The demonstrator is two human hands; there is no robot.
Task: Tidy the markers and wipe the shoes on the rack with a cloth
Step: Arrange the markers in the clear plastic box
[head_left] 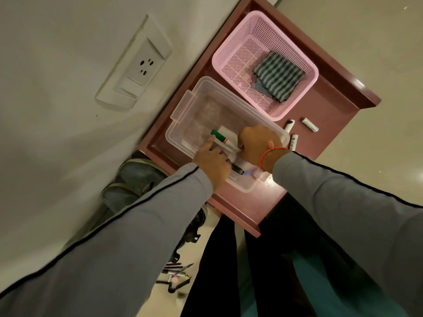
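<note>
fingers (240, 143) holding green marker (223, 139), clear bin (183, 110)

**Person: clothing and wrist band**

Both arms wear long grey sleeves (128, 227), each with a thin dark piping line running along its length. Right wrist carries an orange-red thread band (265, 156), knotted on top. Dark trousers (212, 271) visible below, between the arms.

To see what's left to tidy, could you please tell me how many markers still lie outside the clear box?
3: one marker by the pink basket, another right of it, a third beside the right hand. More may be hidden.
</note>
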